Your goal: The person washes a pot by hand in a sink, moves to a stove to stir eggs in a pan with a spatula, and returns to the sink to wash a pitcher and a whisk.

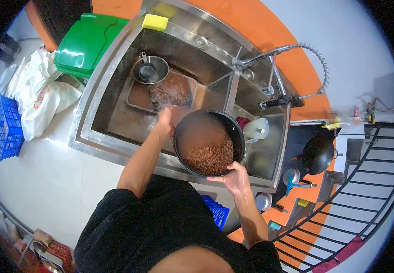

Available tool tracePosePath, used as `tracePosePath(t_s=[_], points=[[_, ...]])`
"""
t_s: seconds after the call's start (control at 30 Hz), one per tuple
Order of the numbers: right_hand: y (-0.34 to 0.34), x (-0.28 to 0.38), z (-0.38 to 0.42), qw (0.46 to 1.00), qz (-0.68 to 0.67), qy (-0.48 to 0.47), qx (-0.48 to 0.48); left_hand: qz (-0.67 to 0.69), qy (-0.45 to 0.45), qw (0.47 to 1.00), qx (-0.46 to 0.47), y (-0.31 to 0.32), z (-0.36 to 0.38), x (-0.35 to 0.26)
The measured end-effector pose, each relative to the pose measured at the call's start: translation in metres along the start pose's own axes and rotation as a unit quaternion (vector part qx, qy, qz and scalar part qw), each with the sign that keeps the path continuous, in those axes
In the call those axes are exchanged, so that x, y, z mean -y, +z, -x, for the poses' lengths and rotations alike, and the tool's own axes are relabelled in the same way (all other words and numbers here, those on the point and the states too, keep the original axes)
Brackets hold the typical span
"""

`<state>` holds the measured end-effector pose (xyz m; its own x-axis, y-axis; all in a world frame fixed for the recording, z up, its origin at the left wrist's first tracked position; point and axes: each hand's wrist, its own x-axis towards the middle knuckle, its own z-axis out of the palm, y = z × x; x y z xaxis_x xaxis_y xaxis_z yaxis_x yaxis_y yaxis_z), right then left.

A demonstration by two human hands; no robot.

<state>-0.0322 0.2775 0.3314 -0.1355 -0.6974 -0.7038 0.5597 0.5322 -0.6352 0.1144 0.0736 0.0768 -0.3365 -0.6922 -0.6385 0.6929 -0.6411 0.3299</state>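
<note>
A dark round pot [240,132] is tilted to the left over the front of the sink. Wet reddish-brown grains [213,154], with cloudy brown liquid [201,127], are inside it. My right hand [237,178] grips the near right rim, thumb on top. My left hand [165,120] is closed at the left rim, its fingers partly hidden by splashing and blur. Liquid splashes beyond this hand onto a rectangular metal tray [135,98] in the left basin. A metal bowl [164,68] with a small handled cup [147,70] in it stands at the tray's back corner.
A yellow sponge [155,22] lies on the sink's back ledge. The spring faucet [279,77] rises behind the right basin, which holds a translucent plastic jug [256,129]. At left are a green bin [85,48], white bags [46,104] and a blue crate [6,127]; a wok [317,154] is at right.
</note>
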Motion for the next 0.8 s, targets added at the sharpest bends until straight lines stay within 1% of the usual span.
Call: tracePosePath(t_s=[0.07,0.13,0.23,0.37,0.47,0.57,0.63,0.8], points=[[-0.001,0.001,-0.001,1.000,0.009,0.000,0.001,0.004,0.000,1.000,-0.005,0.000,0.003,0.000],[0.003,0.003,0.000,1.000,0.014,0.000,0.002,0.007,-0.025,1.000,0.005,-0.001,0.001,0.000],[0.004,0.005,-0.001,1.000,0.018,0.003,0.000,-0.005,-0.007,1.000,-0.013,-0.004,-0.006,0.005],[0.004,0.005,-0.001,1.000,0.023,0.000,-0.007,0.007,-0.018,0.999,-0.028,-0.007,-0.010,0.011],[0.003,0.006,-0.002,1.000,0.022,0.005,-0.006,-0.009,-0.030,0.999,-0.027,-0.006,-0.007,0.010],[0.002,0.007,-0.002,1.000,0.024,0.013,-0.006,-0.011,-0.021,0.999,-0.044,-0.003,-0.001,0.011],[0.006,0.009,-0.001,0.999,0.027,0.014,-0.013,-0.057,0.003,0.996,-0.063,-0.003,0.000,0.013],[0.005,0.009,-0.002,0.999,0.022,0.022,-0.018,-0.046,0.006,0.998,-0.039,-0.011,-0.012,0.024]])
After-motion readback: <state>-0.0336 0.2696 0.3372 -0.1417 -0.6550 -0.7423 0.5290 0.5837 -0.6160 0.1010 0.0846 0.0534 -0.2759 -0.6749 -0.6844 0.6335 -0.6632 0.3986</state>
